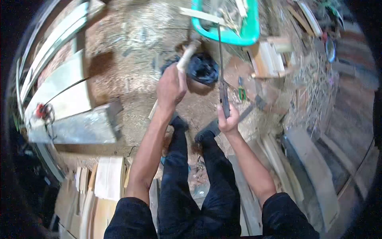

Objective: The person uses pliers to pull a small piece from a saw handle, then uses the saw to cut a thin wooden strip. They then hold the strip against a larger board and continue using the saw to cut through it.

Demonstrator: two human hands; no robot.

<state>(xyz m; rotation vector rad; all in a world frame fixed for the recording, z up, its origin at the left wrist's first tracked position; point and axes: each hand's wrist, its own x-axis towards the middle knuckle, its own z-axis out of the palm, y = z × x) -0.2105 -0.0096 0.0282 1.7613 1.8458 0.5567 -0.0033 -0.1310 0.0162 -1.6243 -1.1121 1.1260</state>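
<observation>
My left hand [170, 88] is closed around a pale wooden stick [188, 55], whose upper end points up and to the right. In my right hand [229, 119] is a long, thin, dark tool [221, 63] with a grey handle, perhaps a saw or blade seen edge-on. The tool points away from me, its tip by the rim of the green basin [238, 41]. The stick and the tool are apart. Just beyond my left hand lies a crumpled black plastic bag [203, 71], partly covered by the hand and stick.
Green-handled pliers or snips [242, 92] lie right of the tool, near a dark-headed long-handled implement [258, 102]. Wood scraps fill the basin. Curved boards [59, 89] stand at left, with more boards [310, 159] at right. Shavings cover the floor [135, 79].
</observation>
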